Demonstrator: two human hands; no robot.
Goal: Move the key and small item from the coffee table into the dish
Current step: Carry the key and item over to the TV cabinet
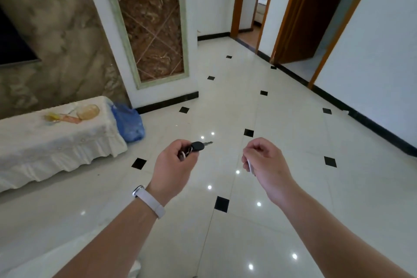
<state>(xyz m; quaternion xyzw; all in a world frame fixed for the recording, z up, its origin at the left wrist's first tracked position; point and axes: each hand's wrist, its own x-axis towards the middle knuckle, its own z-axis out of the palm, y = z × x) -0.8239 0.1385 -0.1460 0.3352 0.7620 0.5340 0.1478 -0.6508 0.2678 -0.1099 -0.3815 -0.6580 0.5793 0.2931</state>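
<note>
My left hand (174, 162) is closed around a black-headed key (199, 145) with a ring, its metal blade pointing right over the floor. My right hand (265, 159) is closed on a small white item (250, 166), of which only a thin edge shows below the fingers. An amber glass dish (88, 111) stands at the far end of a low table under a white cloth (56, 140), to the left of both hands and well apart from them.
Orange and yellow items (62, 118) lie beside the dish. A blue plastic bag (129, 123) sits on the floor at the table's end. Glossy white tiles with black insets stretch ahead. Brown doorways (300, 13) open at the back right. A dark screen hangs on the left wall.
</note>
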